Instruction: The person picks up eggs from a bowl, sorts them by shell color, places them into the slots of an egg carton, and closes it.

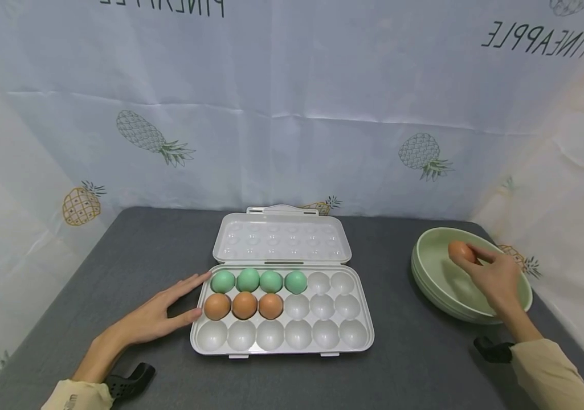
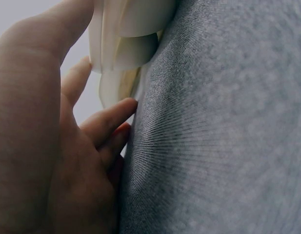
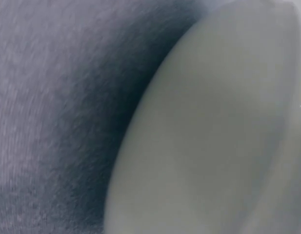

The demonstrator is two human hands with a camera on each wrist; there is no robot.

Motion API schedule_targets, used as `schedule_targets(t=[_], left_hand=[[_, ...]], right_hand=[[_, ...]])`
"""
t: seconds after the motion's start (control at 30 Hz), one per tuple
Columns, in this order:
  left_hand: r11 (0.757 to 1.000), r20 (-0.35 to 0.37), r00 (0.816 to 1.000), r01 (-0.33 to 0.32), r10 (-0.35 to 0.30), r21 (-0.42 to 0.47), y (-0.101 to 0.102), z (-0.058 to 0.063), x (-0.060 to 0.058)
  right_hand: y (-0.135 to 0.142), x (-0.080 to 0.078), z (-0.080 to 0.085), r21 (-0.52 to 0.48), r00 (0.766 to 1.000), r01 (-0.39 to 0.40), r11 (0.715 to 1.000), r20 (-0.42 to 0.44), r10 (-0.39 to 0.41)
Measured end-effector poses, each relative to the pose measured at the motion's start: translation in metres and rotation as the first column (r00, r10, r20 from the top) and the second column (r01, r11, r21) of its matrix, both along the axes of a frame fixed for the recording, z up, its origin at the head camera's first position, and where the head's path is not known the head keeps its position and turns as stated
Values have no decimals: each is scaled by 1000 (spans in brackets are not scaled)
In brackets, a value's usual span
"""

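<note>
In the head view a white egg carton [image 1: 284, 350] lies with its lid [image 1: 281, 239] folded back. Its back row holds several green eggs [image 1: 271, 282] from the left; the middle row holds three brown eggs [image 1: 244, 306]. The front row's cups are bare. My left hand [image 1: 155, 316] touches the carton's left edge with straight, spread fingers; the left wrist view shows those fingers [image 2: 109, 122] beside the carton's underside [image 2: 135, 48]. Over the green bowl [image 1: 476, 290] at the right, my right hand [image 1: 499, 279] pinches a brown egg [image 1: 460, 251]. The bowl's outer wall [image 3: 199, 136] fills much of the right wrist view.
Dark grey cloth [image 1: 389, 364] covers the table. A pale curtain [image 1: 292, 154] with printed pineapples hangs behind it and down both sides. The bowl stands near the table's right edge. Black wrist straps [image 1: 130, 381] show on both arms.
</note>
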State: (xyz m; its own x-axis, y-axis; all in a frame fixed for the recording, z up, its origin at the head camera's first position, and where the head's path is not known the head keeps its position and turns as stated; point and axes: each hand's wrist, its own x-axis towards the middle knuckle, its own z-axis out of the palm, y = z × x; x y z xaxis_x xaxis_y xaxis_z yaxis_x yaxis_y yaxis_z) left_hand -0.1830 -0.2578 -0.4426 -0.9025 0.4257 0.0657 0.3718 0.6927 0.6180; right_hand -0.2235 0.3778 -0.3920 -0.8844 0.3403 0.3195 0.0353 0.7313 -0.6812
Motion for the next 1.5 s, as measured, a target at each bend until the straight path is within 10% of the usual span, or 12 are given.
schedule_targets(t=[0.5,0.73,1.5], left_hand=[[1000,-12,1000,2,-2,13,-2,0,1],[1000,-11,1000,2,-2,15,-2,-1,1],[1000,-2,1000,-1,1,-9,-1,-1,-1]], right_hand=[[-61,14,23,-203,971,-128,971,-223,81],[-99,18,27,-169,908,-311,935,-344,240],[-207,44,0,-371,780,-626,686,-268,566]])
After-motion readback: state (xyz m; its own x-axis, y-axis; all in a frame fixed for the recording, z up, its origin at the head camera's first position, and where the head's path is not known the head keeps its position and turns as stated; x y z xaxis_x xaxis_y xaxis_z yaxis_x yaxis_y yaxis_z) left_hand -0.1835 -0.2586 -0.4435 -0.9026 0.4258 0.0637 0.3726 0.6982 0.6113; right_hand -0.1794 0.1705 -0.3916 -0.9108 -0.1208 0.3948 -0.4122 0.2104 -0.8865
